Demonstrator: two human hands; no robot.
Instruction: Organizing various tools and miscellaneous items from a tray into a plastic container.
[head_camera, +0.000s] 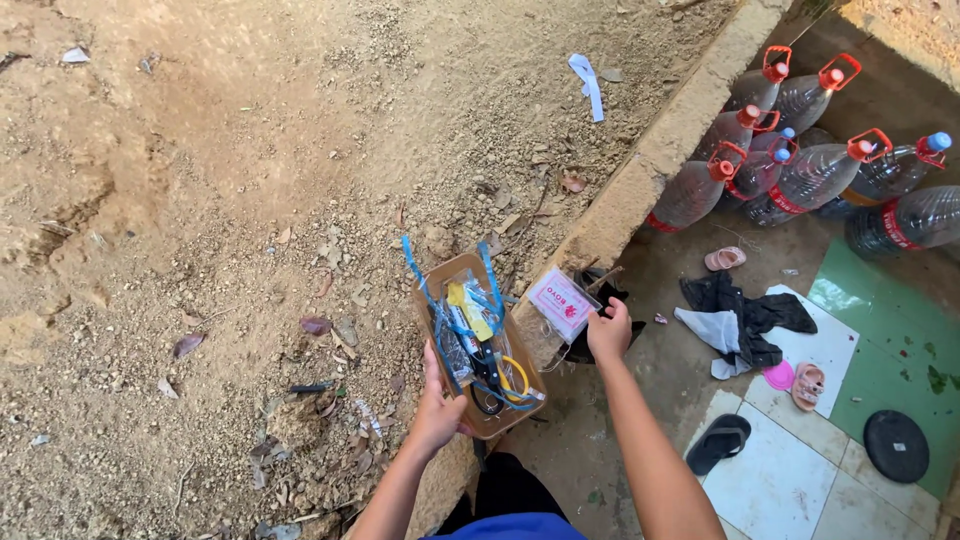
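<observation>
My left hand (437, 408) grips the near end of a brown oblong tray (432, 286) held over the dirt. The tray holds blue straps, a yellow packet, scissors with black and yellow handles and other small items. My right hand (609, 330) pinches the edge of a small clear plastic bag (563, 304) with a white and red label, just right of the tray, above the low concrete curb (640, 170). Something dark hangs under the bag, partly hidden by my hand.
Dry dirt with leaves and litter lies to the left. Several large plastic bottles (800, 180) with red caps lean at the upper right. Dark cloth (745, 315), pink sandals (808, 385), a black flip-flop (718, 442) and a black disc (896, 446) lie on the tiled floor.
</observation>
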